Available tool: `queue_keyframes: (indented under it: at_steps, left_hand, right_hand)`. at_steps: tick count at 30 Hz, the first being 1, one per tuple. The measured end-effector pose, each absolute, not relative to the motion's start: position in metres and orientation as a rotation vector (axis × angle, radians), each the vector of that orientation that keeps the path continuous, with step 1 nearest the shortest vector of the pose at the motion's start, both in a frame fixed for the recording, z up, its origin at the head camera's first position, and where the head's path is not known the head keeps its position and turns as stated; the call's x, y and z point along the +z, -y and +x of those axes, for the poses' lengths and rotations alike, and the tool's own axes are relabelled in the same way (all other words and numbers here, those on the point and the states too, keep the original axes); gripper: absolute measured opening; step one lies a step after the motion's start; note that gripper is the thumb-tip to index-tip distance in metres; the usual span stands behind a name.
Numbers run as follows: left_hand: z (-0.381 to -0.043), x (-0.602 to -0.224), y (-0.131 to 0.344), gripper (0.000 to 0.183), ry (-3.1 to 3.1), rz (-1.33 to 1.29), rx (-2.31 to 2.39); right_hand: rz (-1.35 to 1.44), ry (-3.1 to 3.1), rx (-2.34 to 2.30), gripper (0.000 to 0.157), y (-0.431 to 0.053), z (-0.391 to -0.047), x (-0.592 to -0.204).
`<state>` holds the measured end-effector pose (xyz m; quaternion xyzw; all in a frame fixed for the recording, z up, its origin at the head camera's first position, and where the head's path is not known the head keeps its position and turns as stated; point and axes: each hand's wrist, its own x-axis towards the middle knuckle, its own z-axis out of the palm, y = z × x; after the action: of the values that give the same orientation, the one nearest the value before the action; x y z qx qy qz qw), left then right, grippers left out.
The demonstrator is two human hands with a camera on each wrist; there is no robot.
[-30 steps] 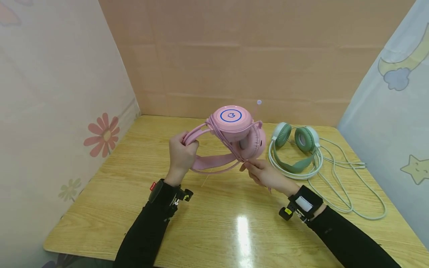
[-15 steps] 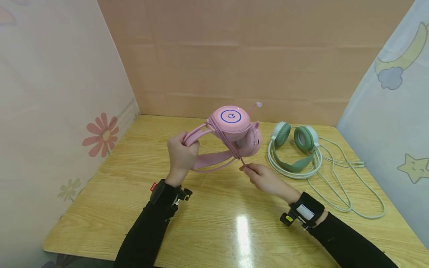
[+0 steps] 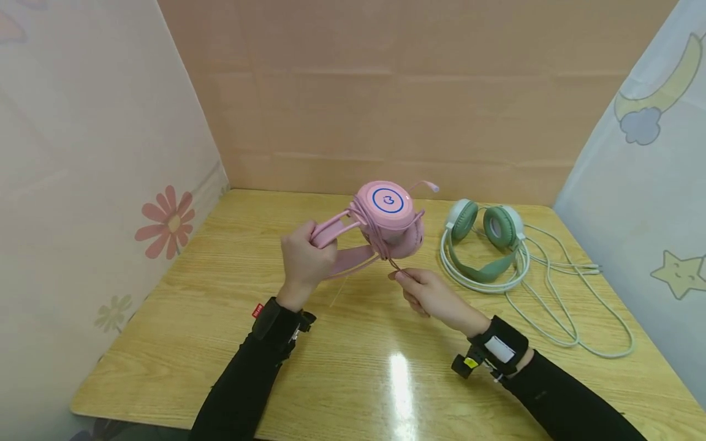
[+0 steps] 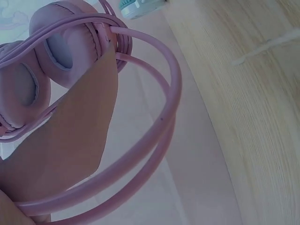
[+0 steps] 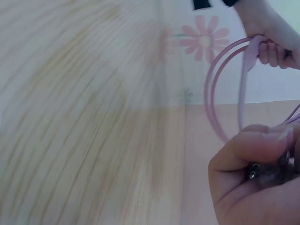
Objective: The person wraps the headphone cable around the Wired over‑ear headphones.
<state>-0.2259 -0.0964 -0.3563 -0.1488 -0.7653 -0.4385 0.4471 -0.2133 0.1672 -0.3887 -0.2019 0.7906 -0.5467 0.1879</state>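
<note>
My left hand (image 3: pixel 307 260) grips the headband of the pink headphones (image 3: pixel 388 202), holding them up over the table. Pink cable (image 3: pixel 372 229) is wound in several turns around the ear cups, and a thin microphone boom (image 3: pixel 427 185) sticks out at the far side. Just below the cups, my right hand (image 3: pixel 432 297) pinches the cable's end. Metal plug tips (image 5: pixel 253 170) peek out of that hand's curled fingers in the right wrist view. Seen from the left wrist, the cushioned ear cups (image 4: pixel 63 44) lie beyond the headband's twin tubes (image 4: pixel 159 119).
Green-and-white headphones (image 3: pixel 499 229) lie on the wooden table (image 3: pixel 182 343) at the right. Their pale cable (image 3: pixel 573 343) is partly coiled, with loose loops toward the right edge. A brown paper-like backdrop (image 3: pixel 358 110) stands behind, with patterned cloth at both sides.
The pink headphones have tilted and shifted slightly right and down with my left hand. My right hand first moved a little away from the ear cups, drawing the cable end out, and still pinches it.
</note>
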Motion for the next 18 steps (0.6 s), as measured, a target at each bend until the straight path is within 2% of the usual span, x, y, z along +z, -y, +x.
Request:
queue_keyframes:
  at_steps: [9, 18]
  left_hand:
    - [-0.222, -0.362, 0.089, 0.009, 1.947, -0.437, -0.925]
    - [-0.211, -0.360, 0.080, 0.014, 2.002, -0.532, -0.716]
  right_hand:
    - [-0.442, -2.009, -1.736, 0.050, -0.156, -0.209, -0.386]
    - [-0.337, -1.904, -1.820, 0.043, -0.151, -0.206, -0.387]
